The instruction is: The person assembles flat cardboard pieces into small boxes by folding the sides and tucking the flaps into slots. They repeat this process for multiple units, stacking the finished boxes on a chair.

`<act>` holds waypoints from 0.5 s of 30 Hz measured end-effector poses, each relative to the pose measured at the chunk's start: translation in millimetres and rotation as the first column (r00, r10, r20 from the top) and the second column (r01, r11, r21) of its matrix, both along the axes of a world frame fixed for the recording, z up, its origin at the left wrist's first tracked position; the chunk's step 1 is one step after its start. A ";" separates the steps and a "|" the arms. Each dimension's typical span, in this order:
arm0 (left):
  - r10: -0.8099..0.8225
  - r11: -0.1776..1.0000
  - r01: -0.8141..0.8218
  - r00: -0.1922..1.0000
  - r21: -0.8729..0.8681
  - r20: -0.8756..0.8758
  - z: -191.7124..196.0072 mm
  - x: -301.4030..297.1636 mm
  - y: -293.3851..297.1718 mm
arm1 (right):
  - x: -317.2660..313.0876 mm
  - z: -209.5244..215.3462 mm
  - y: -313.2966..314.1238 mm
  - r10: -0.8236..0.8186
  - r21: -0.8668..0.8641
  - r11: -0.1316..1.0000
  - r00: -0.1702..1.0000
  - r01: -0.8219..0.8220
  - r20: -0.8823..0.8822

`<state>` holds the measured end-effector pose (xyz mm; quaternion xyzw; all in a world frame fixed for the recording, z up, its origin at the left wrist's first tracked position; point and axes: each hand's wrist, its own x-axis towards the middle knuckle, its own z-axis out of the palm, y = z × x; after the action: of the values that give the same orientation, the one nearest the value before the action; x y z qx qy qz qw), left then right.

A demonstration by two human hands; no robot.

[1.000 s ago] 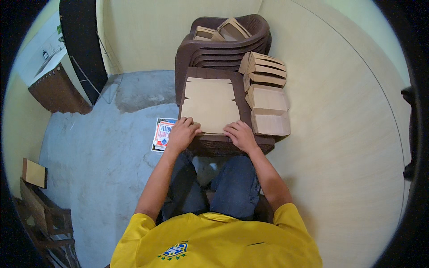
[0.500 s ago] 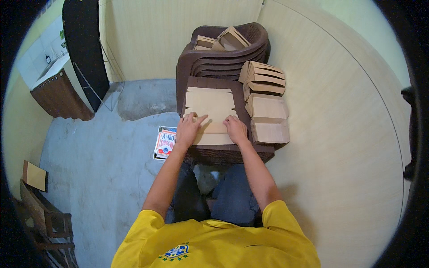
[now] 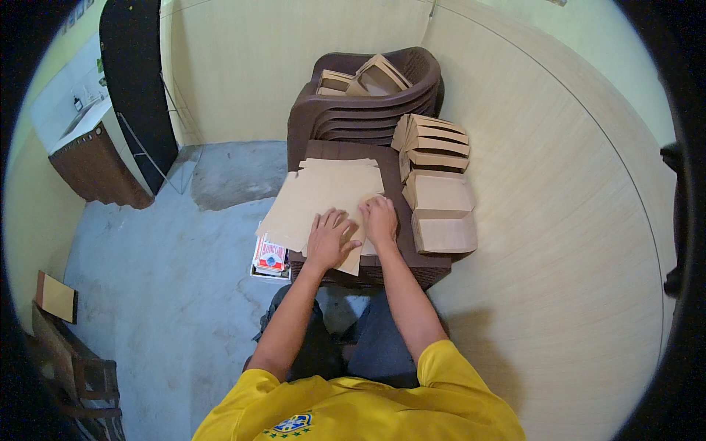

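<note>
A flat brown cardboard box blank (image 3: 301, 209) with notched edges lies turned at an angle on the brown woven plastic seat. Beneath it, the far edge of at least one other blank shows. My left hand (image 3: 332, 239) rests on the near part of the top blank, palm down with fingers spread. Close by on the right, my right hand (image 3: 379, 219) has its fingers bent and pressed together at the blank's right edge. My fingers partly hide the cardboard under them.
Beside the seat on the right are folded cardboard boxes, one open box (image 3: 443, 213) nearer and several nested ones (image 3: 437, 143) behind. More boxes (image 3: 379, 77) sit on the stacked brown chairs (image 3: 353, 114). A small bin of card packs (image 3: 271, 257) stands at the seat's left.
The top blank has turned from straight to slanted and come nearer to me and leftward. My left hand has moved nearer and flattened; my right hand has shifted slightly nearer, toward the left.
</note>
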<state>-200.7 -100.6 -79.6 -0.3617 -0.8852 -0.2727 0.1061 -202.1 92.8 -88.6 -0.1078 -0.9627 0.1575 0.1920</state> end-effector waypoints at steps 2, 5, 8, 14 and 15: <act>0.083 0.995 -0.080 0.996 -0.059 0.042 -6.6 1.0 6.4 | 27.6 -3.0 -12.1 0.121 -0.007 0.993 0.992 -0.121 0.026; 0.148 0.979 -0.138 0.987 -0.150 0.056 -16.1 -2.2 14.9 | 102.7 -7.1 -56.6 0.202 0.022 0.978 0.966 -0.208 0.163; 0.123 0.978 -0.102 0.986 -0.180 0.110 -21.8 -9.1 14.0 | 138.1 2.5 -83.9 0.190 -0.029 0.982 0.951 -0.189 0.245; 0.050 0.984 -0.039 0.997 -0.172 0.058 -24.1 -16.8 3.1 | 78.8 15.9 -75.4 -0.040 0.063 0.998 0.920 0.017 0.390; 0.049 0.985 -0.041 0.998 -0.169 0.046 -24.1 -15.9 2.6 | 62.9 16.4 -67.5 -0.041 0.034 0.999 0.909 0.029 0.415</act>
<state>-216.5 -98.0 -103.7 -0.3423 -0.9154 -0.2034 0.0591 -139.2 25.3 -72.2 -0.1534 -0.9814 0.1146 -0.0127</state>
